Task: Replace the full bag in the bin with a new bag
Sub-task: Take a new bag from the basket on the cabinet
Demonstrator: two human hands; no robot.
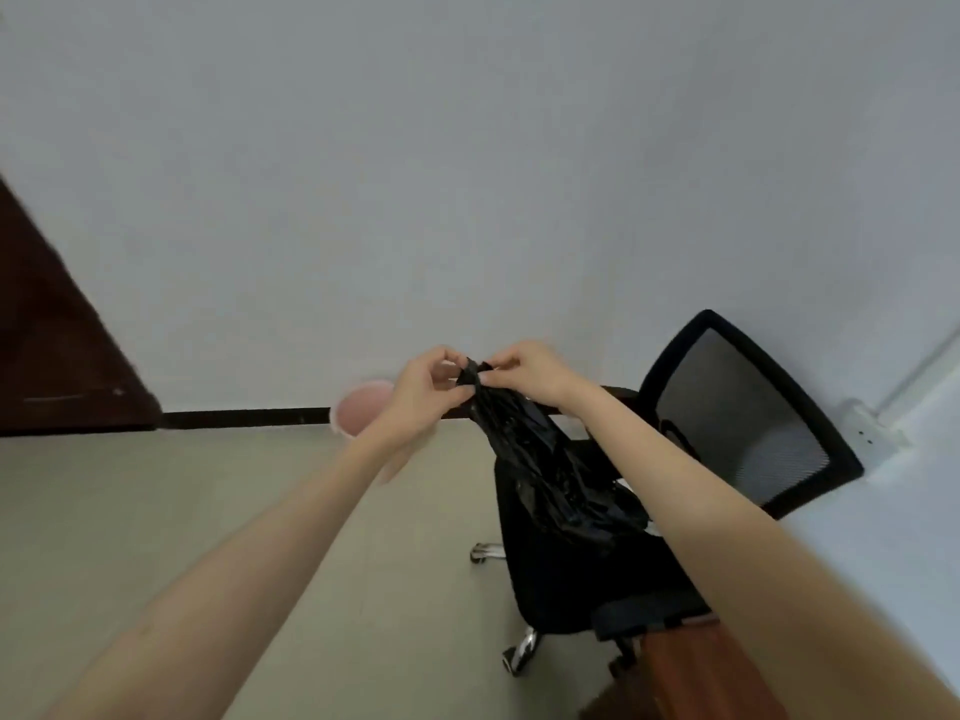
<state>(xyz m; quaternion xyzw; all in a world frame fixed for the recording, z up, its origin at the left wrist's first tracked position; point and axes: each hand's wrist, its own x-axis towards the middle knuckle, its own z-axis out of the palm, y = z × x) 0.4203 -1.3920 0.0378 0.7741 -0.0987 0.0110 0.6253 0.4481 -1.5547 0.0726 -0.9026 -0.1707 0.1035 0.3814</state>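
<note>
Nearest, forearms: two bare forearms rise from the lower corners and converge at mid-frame.
Counter: a reddish-brown wooden edge (691,667) shows at the lower right, beneath the right forearm.
Office chair: a black swivel chair (571,589) stands on the pale floor, with chrome castors under the seat and a mesh backrest turned toward the right wall.
Black bag: a crumpled black plastic bag (540,470) hangs in the air in front of the chair seat, narrow at its top and fuller lower down.
Left hand: the left hand (421,392) pinches the top of the black bag, its grip narrow, thumb and fingertips closed on the plastic.
Right hand: the right hand (524,374) pinches the same top edge just beside the left, its grip also narrow and holding plastic.
Pink bin: a round pink bin (358,407) stands on the floor against the wall, partly hidden behind the left wrist; its inside is blurred.
Wall: a pale wall with a dark skirting strip at its foot.
Far left: dark brown wooden furniture (52,356), blurred.
</note>
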